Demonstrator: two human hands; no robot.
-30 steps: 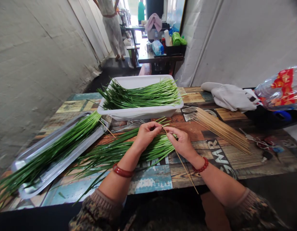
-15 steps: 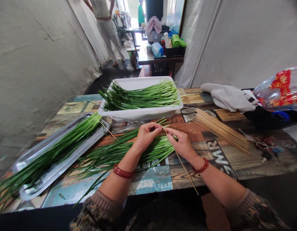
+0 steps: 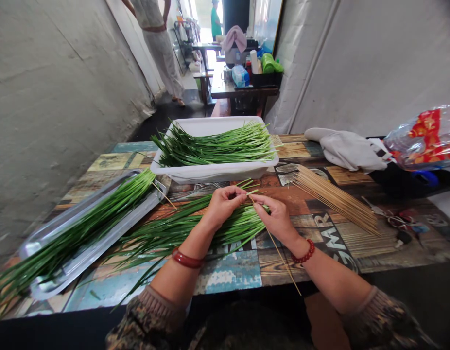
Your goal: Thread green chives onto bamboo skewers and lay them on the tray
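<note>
My left hand (image 3: pixel 225 204) pinches the pale stem end of a garlic chive (image 3: pixel 251 192) between thumb and forefinger. Close beside it, my right hand (image 3: pixel 274 214) is closed on a thin wooden skewer (image 3: pixel 283 260), which slants down past the table's front edge. The skewer's upper tip meets the chive between my fingertips; whether it pierces the stem I cannot tell. Under both hands lies a loose pile of garlic chives (image 3: pixel 163 233), leaves toward the left and pale ends toward the right.
Behind my hands stands a white tub (image 3: pixel 214 172) of chives. A metal tray (image 3: pixel 112 233) with more chives lies at left. Bamboo skewers (image 3: pixel 334 199) are fanned out at right, near scissors (image 3: pixel 396 219), a grey cloth (image 3: pixel 349 148) and a plastic bag (image 3: pixel 425 136). A person (image 3: pixel 161 48) stands beyond the table.
My hands hold almost the same pose, with the chive and skewer tip still together. The view has shifted slightly, and the person in the background has changed leg position.
</note>
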